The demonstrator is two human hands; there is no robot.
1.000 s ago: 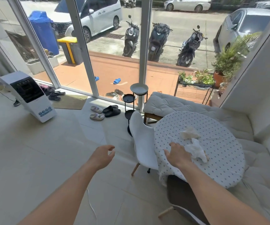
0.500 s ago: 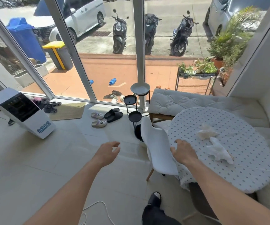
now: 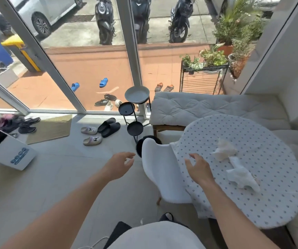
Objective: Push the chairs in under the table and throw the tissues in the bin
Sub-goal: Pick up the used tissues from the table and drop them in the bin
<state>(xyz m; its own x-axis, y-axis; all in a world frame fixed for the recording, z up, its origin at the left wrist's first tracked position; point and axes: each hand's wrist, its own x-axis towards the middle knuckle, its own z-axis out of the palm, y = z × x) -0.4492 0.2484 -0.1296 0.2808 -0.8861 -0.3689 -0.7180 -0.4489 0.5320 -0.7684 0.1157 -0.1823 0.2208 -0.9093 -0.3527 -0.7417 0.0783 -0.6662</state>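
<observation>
A round table with a dotted white cloth stands at the right. Two crumpled white tissues lie on it: one farther back, one nearer me. A white chair sits at the table's left side, its seat partly under the cloth. My right hand hovers open over the table edge, left of the tissues and just right of the chair back. My left hand is open in the air to the left of the chair, touching nothing. A dark round container, perhaps a bin, shows behind the chair.
A black tiered stand with round trays is beside the window. Cushioned benches wrap the table's far side. Slippers and a mat lie on the floor, and a white appliance stands at the left.
The view has shifted closer to the chair and table. My right hand has lifted off the table edge and spread its fingers. My left hand has moved nearer the chair back.
</observation>
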